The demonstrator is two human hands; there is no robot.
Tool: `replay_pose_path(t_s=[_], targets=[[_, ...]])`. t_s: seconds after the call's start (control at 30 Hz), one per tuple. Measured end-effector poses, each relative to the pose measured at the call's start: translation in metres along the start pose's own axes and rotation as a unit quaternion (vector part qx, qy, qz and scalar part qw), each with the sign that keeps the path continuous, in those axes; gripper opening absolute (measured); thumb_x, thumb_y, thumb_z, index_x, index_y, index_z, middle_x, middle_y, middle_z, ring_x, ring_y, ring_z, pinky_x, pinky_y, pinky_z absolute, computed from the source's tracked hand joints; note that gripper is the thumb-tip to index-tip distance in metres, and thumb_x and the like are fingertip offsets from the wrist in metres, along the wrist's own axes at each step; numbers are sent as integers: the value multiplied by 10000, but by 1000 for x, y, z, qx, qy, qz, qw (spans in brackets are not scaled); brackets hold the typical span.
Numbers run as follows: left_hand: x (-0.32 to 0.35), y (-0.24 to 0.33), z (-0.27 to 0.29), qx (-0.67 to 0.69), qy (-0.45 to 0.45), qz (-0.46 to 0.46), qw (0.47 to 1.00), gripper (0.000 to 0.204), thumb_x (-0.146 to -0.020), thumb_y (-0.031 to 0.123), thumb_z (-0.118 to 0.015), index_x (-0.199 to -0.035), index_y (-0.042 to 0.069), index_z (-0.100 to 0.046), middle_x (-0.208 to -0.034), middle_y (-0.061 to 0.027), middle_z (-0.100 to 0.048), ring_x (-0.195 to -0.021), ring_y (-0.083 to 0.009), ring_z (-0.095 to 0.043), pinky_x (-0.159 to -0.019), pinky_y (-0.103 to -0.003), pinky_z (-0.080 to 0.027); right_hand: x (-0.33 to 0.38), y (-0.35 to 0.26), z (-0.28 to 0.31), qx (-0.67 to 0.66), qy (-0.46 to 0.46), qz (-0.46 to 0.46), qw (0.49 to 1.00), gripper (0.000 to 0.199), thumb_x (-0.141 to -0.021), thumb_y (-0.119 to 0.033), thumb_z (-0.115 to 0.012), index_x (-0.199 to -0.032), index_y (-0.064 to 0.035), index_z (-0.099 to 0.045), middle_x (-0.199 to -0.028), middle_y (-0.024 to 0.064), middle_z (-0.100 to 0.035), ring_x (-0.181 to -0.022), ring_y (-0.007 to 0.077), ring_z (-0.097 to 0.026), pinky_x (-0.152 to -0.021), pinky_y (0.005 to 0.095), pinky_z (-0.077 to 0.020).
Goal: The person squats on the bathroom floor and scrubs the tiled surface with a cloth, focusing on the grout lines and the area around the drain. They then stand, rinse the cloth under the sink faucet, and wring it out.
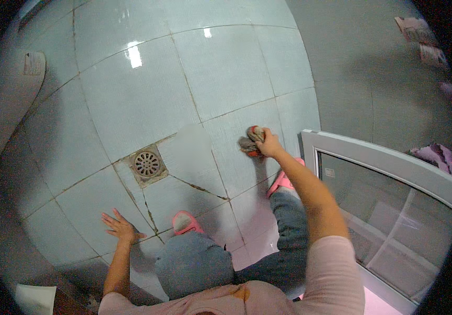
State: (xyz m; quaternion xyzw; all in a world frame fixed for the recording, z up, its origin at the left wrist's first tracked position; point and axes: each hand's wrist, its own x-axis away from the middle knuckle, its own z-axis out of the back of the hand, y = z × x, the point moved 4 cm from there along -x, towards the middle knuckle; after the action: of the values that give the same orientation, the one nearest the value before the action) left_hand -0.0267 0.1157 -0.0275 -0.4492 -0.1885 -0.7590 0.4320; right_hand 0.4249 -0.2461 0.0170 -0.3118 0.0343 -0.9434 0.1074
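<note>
My right hand (269, 143) is closed around a bunched rag (250, 142), grey-brown with red parts, against the pale tiled floor (242, 68). The rag lies to the right of the round floor drain (148, 164), on a tile near my right foot. At lower left my left hand (121, 227) has its fingers spread and holds nothing. It is over the floor below the drain; whether the palm touches the tile I cannot tell.
My feet wear pink slippers (186, 222). A white-framed glass door (378, 157) stands at the right, before a grey wall (349, 58). A smooth pale fixture (13, 110) curves along the left. Dark cracked grout runs from the drain. A white bin-like object (36, 299) sits at lower left.
</note>
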Motion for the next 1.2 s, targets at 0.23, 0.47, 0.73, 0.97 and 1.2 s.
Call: replay_pose_path(t_s=[0.23,0.47,0.73,0.97,1.2], targets=[[-7,-13,-8,-2,-24,31,999,1561,-327,405,-885,-1308,28,270,-1303,-345,309,-1239,-501,224,-936,-694,-41,50,-101,-87,-90,210,-110,967,575,-682,-191,-599,-1207,-57,-407,-979,247,-464,-910,396,-468,-817,456,-388],[-11,-17,-17,-11,-6,7,1000,1558,-330,416,-881,-1311,40,270,-1298,-339,323,-1236,-482,252,-941,-690,-38,75,-275,-105,-101,66,109,987,575,-672,-116,-642,-1202,-65,-426,-1016,205,-443,-938,357,-439,-824,447,-393],[-5,-34,-22,21,31,-1,999,1564,-315,369,-895,-1322,89,268,-1323,-317,303,-1249,-477,233,-939,-689,-7,60,-155,-50,-449,-160,61,877,548,-664,-61,-661,-1174,-67,-460,-1067,86,-569,-1015,202,-530,-873,334,-436],[-12,-25,-23,32,42,-22,998,1565,-297,366,-897,-1332,85,244,-1326,-305,312,-1255,-470,230,-941,-687,-15,76,-96,-88,-59,285,-84,953,689,-584,-211,-665,-1199,-23,-417,-1012,208,-483,-944,366,-455,-833,445,-366],[-6,-10,-6,5,11,15,1000,1570,-286,381,-896,-1341,116,236,-1345,-280,304,-1270,-453,215,-961,-665,-34,69,-252,-133,-56,121,69,989,621,-623,-143,-674,-1173,-50,-402,-962,175,-492,-886,359,-486,-705,469,-376]])
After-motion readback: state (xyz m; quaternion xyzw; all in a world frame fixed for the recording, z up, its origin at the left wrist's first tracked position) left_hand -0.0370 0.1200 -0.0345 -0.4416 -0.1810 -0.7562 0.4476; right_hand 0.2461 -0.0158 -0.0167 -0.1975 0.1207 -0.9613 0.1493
